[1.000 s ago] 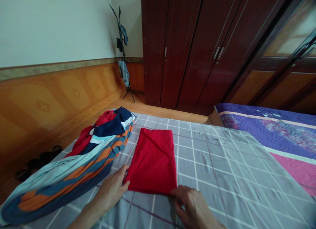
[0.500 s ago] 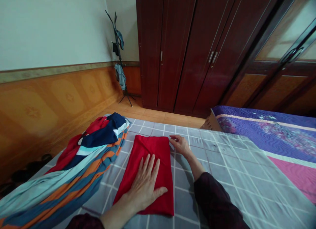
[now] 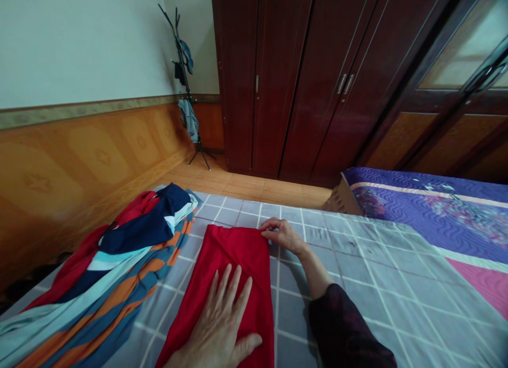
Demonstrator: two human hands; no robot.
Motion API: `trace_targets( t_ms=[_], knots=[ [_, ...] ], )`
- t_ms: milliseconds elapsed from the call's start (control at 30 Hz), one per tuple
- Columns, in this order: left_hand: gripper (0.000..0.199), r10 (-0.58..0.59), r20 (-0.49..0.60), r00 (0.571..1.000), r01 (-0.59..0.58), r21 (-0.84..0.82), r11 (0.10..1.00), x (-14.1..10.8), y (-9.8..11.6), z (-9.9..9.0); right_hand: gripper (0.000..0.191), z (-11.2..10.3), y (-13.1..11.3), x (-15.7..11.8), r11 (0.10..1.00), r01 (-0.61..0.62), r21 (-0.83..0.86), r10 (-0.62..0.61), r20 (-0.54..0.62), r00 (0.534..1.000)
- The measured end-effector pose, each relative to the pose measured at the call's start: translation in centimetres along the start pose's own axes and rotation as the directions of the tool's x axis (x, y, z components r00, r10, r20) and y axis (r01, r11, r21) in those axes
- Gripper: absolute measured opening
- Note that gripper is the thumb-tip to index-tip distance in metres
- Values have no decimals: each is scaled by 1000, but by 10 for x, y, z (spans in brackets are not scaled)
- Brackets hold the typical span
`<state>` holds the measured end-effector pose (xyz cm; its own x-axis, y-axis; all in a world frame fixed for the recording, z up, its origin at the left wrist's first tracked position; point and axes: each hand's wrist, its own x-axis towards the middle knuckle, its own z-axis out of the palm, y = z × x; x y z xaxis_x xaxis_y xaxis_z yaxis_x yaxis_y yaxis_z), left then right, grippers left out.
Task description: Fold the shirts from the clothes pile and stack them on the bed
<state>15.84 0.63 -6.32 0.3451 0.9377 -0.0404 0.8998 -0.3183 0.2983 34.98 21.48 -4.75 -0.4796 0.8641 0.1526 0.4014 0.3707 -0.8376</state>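
A red folded cloth [image 3: 242, 246], perhaps a garment, lies flat on the grey checked bedsheet [image 3: 337, 304]. My left hand [image 3: 222, 320] rests palm down on its middle, fingers spread. At the cloth's far right corner, the thumb and fingers of my right hand [image 3: 283, 234] are pinched together on its edge. The near end of the cloth runs out of the bottom of the view.
Left of the cloth lies a heap of clothes [image 3: 138, 225] in red, navy, pale blue and orange stripes. A purple quilted cover [image 3: 397, 198] spreads at the right. Beyond the bed stand a dark red wardrobe [image 3: 278, 92] and a coat rack [image 3: 186, 82].
My right hand has come in to the cloth's far right corner and closed on it. My left hand stays flat on the cloth. The view has shifted slightly.
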Motion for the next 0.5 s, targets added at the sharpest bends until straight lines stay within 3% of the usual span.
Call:
trace_targets(
  t_ms=[300, 500],
  knots=[
    [90, 36, -63, 997, -33, 50, 998, 0, -9, 14, 11, -2, -1, -1, 999, 19, 43, -19, 2, 1000],
    [91, 12, -35, 999, -10, 59, 998, -1, -7, 12, 7, -2, -3, -1, 1000, 23, 19, -24, 16, 1000]
  ],
)
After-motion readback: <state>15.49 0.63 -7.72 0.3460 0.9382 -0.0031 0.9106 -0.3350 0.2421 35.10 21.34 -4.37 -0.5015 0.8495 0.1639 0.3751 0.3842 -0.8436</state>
